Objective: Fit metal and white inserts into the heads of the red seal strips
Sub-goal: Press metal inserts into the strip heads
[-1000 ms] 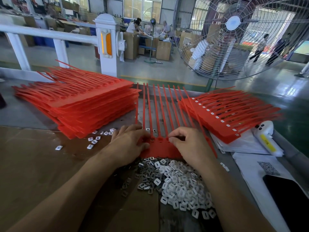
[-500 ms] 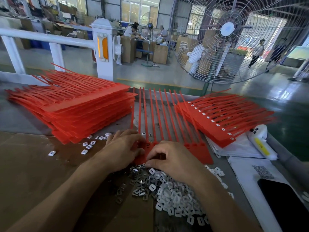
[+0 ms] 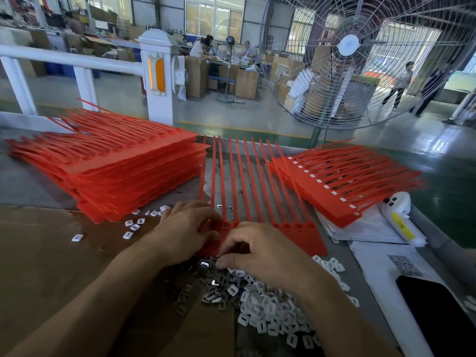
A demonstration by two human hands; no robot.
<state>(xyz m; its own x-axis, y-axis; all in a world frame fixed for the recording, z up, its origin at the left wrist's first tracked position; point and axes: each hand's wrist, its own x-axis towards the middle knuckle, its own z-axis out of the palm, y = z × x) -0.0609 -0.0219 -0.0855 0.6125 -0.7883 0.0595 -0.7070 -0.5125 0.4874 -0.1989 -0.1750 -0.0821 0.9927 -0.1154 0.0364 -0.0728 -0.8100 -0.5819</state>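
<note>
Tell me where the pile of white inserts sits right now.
In the head view, the pile of white inserts lies near the bottom centre, under the right hand, beside the darker metal inserts on its left.

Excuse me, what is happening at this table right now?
A person is fitting small inserts into a red seal strip sheet lying flat. The left hand rests on the sheet's heads, while the right hand reaches into the pile of inserts. An unfilled stack sits left; a finished stack sits right.
</note>
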